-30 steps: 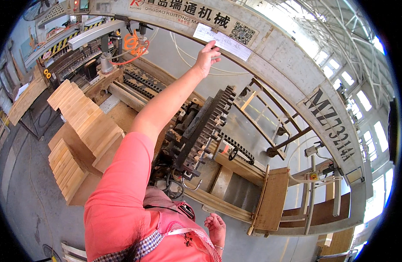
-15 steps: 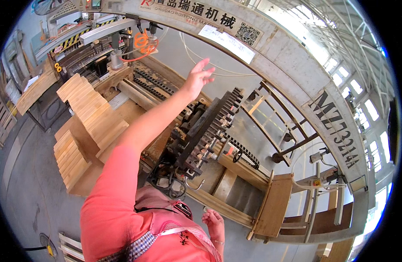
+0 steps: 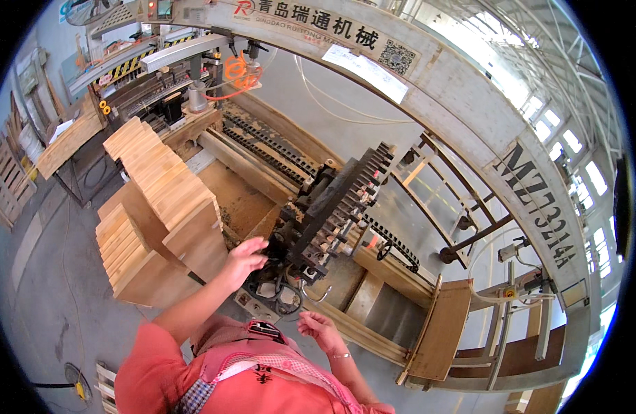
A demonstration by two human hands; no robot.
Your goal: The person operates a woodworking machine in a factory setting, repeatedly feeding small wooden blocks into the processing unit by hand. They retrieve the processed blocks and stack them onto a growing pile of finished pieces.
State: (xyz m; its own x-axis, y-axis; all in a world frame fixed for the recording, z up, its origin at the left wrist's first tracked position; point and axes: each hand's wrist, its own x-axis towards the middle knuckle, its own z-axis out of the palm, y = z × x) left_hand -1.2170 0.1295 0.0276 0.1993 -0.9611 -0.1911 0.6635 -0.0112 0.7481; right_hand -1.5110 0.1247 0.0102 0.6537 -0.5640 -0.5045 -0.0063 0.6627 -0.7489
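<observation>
Right hand (image 3: 319, 328): low in front of the body; its fingers are bent in. I cannot tell if they pinch anything.
Left hand (image 3: 245, 261): at 11 o'clock from the right hand, with its fingers a bit apart. I see nothing in it, and cannot tell if it touches the machine behind.
Black cables (image 3: 288, 297): at 4 o'clock from the left hand. I think it is best to keep sleeves and fingers out of the loops.
Wood stack (image 3: 169, 183): pale boards at 10 o'clock from the left hand, with uneven edges. Better not to bump it with an elbow.
Dark machine block (image 3: 331, 217): at 2 o'clock, with a long row of metal bits. Slow, careful hands seem best here.
White paper (image 3: 366, 72): at 1 o'clock, on the big beam (image 3: 463, 110).
Orange hose (image 3: 238, 69): at 12 o'clock, far off, curly.
</observation>
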